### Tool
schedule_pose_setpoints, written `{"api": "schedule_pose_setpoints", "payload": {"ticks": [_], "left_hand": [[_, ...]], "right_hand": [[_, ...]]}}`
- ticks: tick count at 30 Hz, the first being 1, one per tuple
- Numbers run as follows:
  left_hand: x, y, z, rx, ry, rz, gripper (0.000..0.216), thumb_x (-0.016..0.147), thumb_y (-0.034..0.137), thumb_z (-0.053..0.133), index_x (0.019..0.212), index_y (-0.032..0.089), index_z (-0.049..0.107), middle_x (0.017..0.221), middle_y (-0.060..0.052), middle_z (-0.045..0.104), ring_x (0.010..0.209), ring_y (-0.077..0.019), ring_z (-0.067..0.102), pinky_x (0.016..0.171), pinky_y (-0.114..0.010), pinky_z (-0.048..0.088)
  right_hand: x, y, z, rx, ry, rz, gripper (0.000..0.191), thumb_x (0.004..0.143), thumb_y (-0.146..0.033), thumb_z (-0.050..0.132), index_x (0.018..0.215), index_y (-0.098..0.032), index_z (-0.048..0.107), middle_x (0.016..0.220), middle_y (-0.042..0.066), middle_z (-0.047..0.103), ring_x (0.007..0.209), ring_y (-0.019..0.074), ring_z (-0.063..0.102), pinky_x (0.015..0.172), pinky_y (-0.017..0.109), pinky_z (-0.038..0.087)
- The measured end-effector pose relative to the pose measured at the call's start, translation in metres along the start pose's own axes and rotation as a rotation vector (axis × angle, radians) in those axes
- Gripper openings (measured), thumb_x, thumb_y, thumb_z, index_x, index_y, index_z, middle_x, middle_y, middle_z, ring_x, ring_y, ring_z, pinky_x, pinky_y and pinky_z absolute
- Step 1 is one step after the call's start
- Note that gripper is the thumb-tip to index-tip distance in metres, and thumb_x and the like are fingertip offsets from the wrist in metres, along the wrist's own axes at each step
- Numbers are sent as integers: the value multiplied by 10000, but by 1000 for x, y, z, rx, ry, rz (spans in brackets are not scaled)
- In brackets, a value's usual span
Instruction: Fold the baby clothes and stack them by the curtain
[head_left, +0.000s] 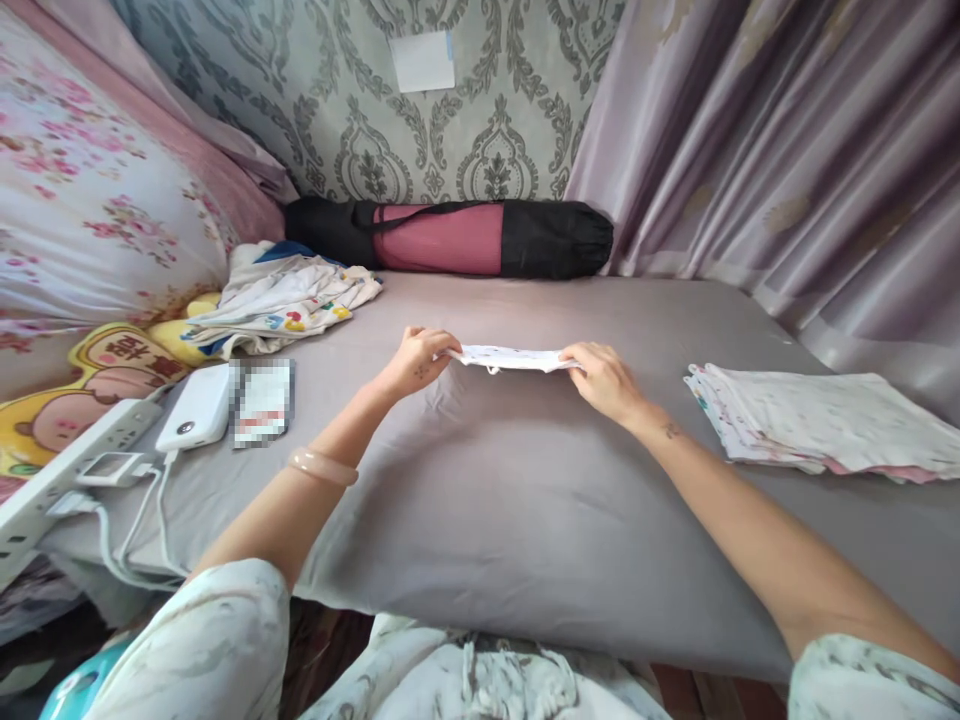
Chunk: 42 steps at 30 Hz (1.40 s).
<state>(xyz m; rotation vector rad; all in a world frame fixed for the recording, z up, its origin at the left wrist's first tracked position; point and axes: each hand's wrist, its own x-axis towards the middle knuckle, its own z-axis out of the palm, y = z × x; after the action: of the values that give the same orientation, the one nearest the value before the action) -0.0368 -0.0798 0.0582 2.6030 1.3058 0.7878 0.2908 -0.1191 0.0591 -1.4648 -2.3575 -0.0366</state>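
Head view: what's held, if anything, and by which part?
White cloth, held by opposite ends: left hand pinches one end, right hand the other.

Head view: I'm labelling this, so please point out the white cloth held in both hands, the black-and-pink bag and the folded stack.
White cloth (517, 357): head view, middle of its span.
Black-and-pink bag (441, 242): head view, pink middle section.
Folded stack (821, 415): head view, top layer.

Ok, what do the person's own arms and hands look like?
Loose, pale fabric sleeves with a grey-green print end near the elbows. A smooth, pale, ring-shaped bangle circles the left forearm. The left hand and right hand are gloveless, each with a small dark marking; another marks the right forearm.
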Motion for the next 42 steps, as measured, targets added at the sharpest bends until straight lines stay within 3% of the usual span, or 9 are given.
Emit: {"api": "schedule_pose_setpoints", "payload": {"ticks": [4,10,16,20,23,26,29,42], "left_hand": [[-30,3,14,65,-48,56,324,834,131,397,1018,231,645,1121,-52,675,1056,-183,593,1006,-364,281],[-44,9,21,114,-137,94,365,857,109,356,1056,234,636,1159,-68,665,1101,-189,578,994,-380,281],[-53,14,15,123,-188,122,415,741,97,424,1078,234,626,1193,-57,649,1120,-204,575,990,-392,286],[-40,28,16,132,-93,-18,372,836,160,384,1127,230,606,1224,-61,635,1113,-202,582,979,-390,326],[-19,47,29,204,-13,-89,403,933,213,307,1270,210,528,1337,-81,563,1255,-215,486,1036,-413,306],[-2,62,46,307,-73,-78,448,971,279,271,1379,174,425,1457,-92,440,1391,-244,309,1115,-469,218],[6,65,58,381,-129,-59,490,984,312,225,1413,136,381,1490,-113,387,1415,-256,259,1142,-496,170],[8,47,85,352,-271,-117,531,996,327,178,1441,86,339,1513,-128,340,1409,-247,277,1147,-469,199]], "right_hand": [[-25,-9,9,-42,-57,-72,353,865,-72,357,1061,-215,613,1111,82,653,1095,227,530,974,360,338],[-40,-16,12,-38,-88,-131,372,908,-93,308,1071,-200,625,1129,83,643,1047,219,536,967,344,351],[-47,-10,11,2,-139,-184,475,780,7,356,1105,-200,634,1215,70,618,1107,196,540,1004,348,342],[-32,-22,14,10,-69,-96,459,810,-48,354,1159,-165,627,1276,84,600,1190,203,520,1065,373,310],[-9,-46,24,-6,-24,-11,485,906,-154,291,1344,-108,496,1421,117,479,1343,224,377,1129,419,231],[13,-70,37,-41,-71,29,530,949,-246,247,1434,-76,376,1515,122,337,1415,244,245,1159,464,143],[27,-80,49,-64,-119,37,560,955,-273,220,1458,-50,326,1537,125,284,1433,240,193,1169,470,95],[32,-70,78,-51,-174,86,567,951,-290,215,1458,-73,346,1515,96,341,1412,230,252,1165,431,125]]}}
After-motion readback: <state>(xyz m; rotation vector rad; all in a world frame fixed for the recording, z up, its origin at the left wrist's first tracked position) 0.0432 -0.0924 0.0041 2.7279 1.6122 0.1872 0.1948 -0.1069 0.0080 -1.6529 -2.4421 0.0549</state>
